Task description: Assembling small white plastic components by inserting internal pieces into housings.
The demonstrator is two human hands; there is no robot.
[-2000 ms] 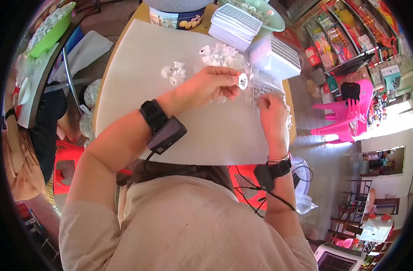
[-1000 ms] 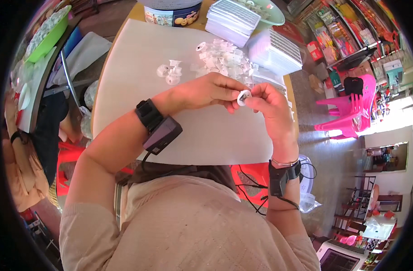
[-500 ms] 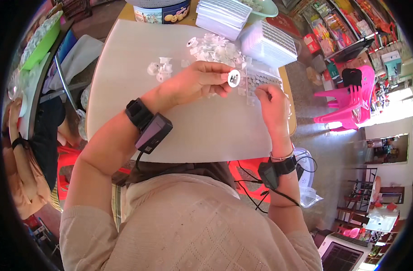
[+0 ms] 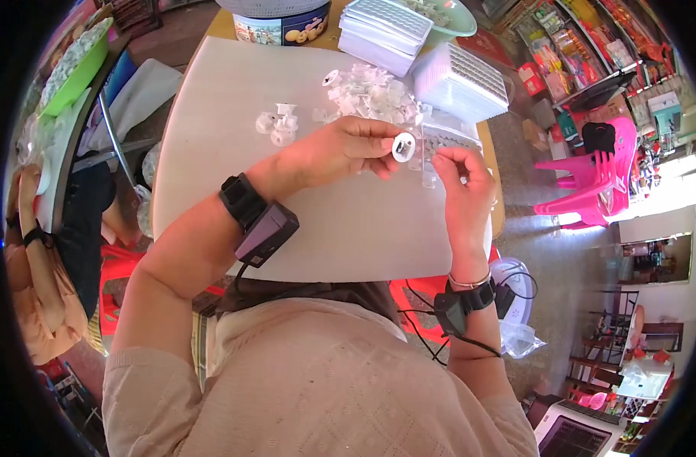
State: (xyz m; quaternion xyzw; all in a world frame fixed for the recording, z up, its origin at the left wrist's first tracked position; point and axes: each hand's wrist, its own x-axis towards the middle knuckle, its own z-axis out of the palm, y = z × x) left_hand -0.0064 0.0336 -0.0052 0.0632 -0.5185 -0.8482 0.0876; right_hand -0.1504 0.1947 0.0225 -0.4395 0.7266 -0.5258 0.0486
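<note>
Between the fingers of my left hand (image 4: 354, 149) is a white round plastic part (image 4: 403, 147), its flat face turned up with a dark recess in the middle. My right hand (image 4: 468, 190) is just right of it, thumb and fingertips pinched together. Whatever small thing they may hold is too small to make out. Beyond the right fingertips lies a clear plastic tray (image 4: 429, 180) with small grey pieces, partly covered by that hand. A heap of white plastic parts (image 4: 371, 95) sits farther away, and a smaller group of white parts (image 4: 281, 128) lies to its left.
Stacks of white trays (image 4: 456, 82) stand at the table's far right, beside a pale green bowl (image 4: 456, 21). A blue tin (image 4: 283, 29) is at the far edge. Another person (image 4: 47, 266) sits at the left by a green basin (image 4: 80, 72). Pink chairs (image 4: 592, 179) stand right.
My right hand has drawn back slightly from the tray of grey pieces, its fingertips still together. My left hand keeps the white round part at about the same place. The whole view has shifted slightly.
</note>
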